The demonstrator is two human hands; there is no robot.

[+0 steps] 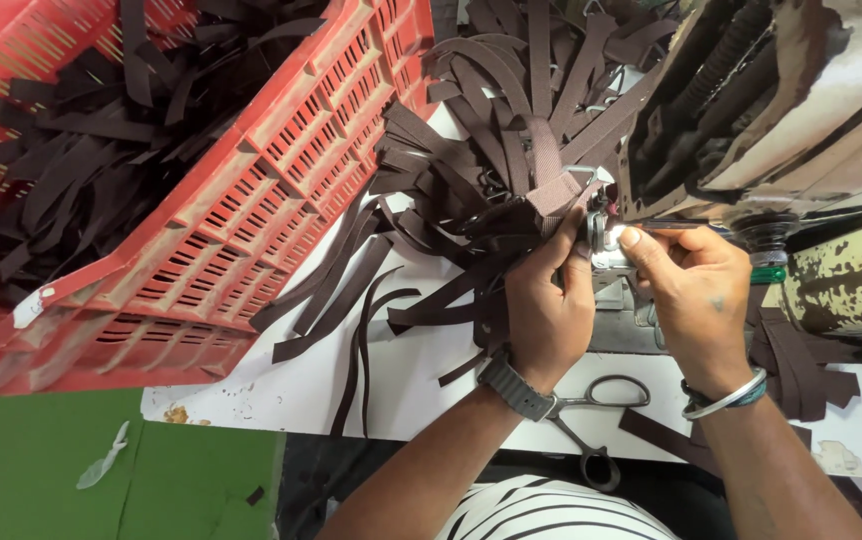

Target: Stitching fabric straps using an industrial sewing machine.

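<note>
Head view: two hands at the sewing machine (771, 110). Left hand (548, 300) is pinched around a brown webbing strap (551, 170) with a metal buckle (583, 180), holding it up at the machine's needle area; grey watch (517, 388) on that wrist. Right hand (696, 290) pinches the same strap end from the other side, thumb tip pressed by the presser foot; one metal bangle (723, 398) on that wrist. One pair of scissors (591, 420) lies flat on the white table (291, 390) just under the left wrist, near the front edge. One red plastic crate (251, 170), tilted, full of brown strap pieces, takes up the left side and overhangs the table's left edge. A loose pile of cut straps (451, 150), too many to count, lies between crate and machine; several more sit right of the right wrist. Little bare table remains, mainly a strip along the front edge. Green floor (51, 470) below left, with a white scrap (103, 462) on it.
</note>
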